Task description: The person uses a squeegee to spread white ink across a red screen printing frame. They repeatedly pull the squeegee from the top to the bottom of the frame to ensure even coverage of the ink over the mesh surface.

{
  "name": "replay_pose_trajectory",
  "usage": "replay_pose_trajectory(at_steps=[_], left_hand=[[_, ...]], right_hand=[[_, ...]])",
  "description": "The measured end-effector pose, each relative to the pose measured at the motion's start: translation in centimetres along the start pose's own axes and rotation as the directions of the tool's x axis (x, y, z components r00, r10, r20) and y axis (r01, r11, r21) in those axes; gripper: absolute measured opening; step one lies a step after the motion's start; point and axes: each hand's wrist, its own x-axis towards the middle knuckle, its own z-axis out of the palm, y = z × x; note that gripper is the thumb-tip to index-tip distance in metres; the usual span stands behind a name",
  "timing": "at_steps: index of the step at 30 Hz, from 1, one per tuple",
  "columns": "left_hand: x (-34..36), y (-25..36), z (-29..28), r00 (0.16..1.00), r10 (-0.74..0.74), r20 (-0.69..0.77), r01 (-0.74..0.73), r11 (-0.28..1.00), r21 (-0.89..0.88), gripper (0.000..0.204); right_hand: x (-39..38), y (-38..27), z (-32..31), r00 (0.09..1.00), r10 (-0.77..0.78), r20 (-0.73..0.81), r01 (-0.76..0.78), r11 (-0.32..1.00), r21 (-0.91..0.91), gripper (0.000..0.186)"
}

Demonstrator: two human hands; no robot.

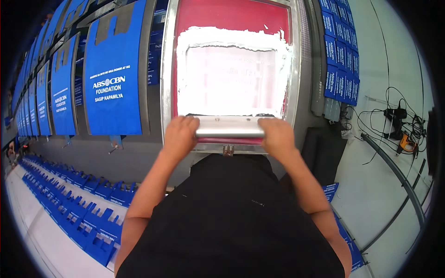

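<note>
A metal-framed printing screen (170, 60) lies straight in front of my body. Its mesh is red (232, 14) around the edges, with thick white ink (194, 37) smeared around a paler rectangle in the middle. Across the near end of that rectangle stretches a silvery squeegee (230, 127). My left hand (181, 135) is wrapped around the squeegee's left end. Its right end is gripped by my right hand (279, 136). The fingers of both hands curl over the far side of the bar. Just below the frame's near edge sits a small metal hinge or clamp (228, 150).
Printed blue fabric bag pieces (113, 111) lie on grey boards in a row to the left. More blue pieces (83, 217) cover the floor at lower left, and others (340, 55) are stacked at upper right. Tangled black cables (394, 120) and an orange-black tool (408, 143) lie on the right.
</note>
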Motion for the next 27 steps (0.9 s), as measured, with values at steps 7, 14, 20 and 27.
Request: replay_pose_trajectory(at_steps=[7,14,20,27], left_hand=[[15.2,-6.5,-1.4,0.976,-0.201,0.081,0.173,0.949,0.265,0.018],[11.3,-3.3,-4.0,0.924,-0.285,0.254,0.225,0.944,0.24,0.03],[2.0,-0.2,0.9,0.998,-0.064,-0.028,0.066,0.994,0.084,0.017],[20.1,-6.3,-3.9,0.977,-0.17,0.127,0.132,0.956,0.263,0.033]], right_hand=[[15.1,3.9,-4.8,0.995,0.021,-0.094,-0.042,0.975,-0.218,0.04],[9.4,1.7,-6.5,0.997,0.067,0.043,-0.059,0.986,-0.153,0.045],[1.5,1.3,1.1,0.991,-0.049,-0.127,0.041,0.997,-0.06,0.037],[18.8,5.4,-8.1,0.996,0.004,-0.085,-0.025,0.971,-0.237,0.034]])
